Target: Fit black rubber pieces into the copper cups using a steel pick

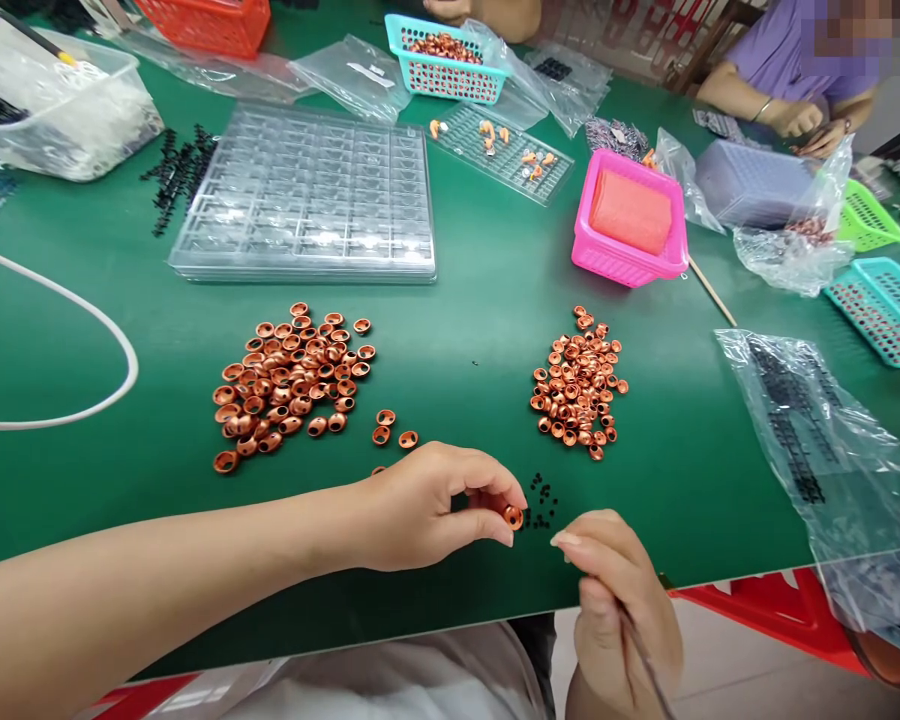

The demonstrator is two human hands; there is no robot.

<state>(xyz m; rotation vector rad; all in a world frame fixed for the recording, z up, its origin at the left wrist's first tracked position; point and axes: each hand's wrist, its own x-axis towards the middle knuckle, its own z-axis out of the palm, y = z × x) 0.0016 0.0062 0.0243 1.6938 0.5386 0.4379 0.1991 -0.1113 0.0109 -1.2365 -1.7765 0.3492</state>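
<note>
Between the thumb and fingers of my left hand (450,505) is a copper-coloured cup piece (513,517), its hollow side with holes facing up. Just right of it, my right hand (622,600) is closed around a thin dark tool (645,655) whose shaft runs down toward the bottom edge; its tip is hard to make out. Tiny black bits (544,500) lie on the green table between and beyond the hands. A pile of larger copper pieces (289,375) spreads at the left, with a few loose ones near my left wrist. A pile of smaller copper pieces (579,385) sits farther right.
Stacked clear trays (307,200) stand behind the left pile. Beyond the right pile is a pink basket (630,265). A plastic bag of black parts (795,430) hangs over the right table edge. A white cable (120,350) curves at the left. Another person's hands (806,125) are at far right.
</note>
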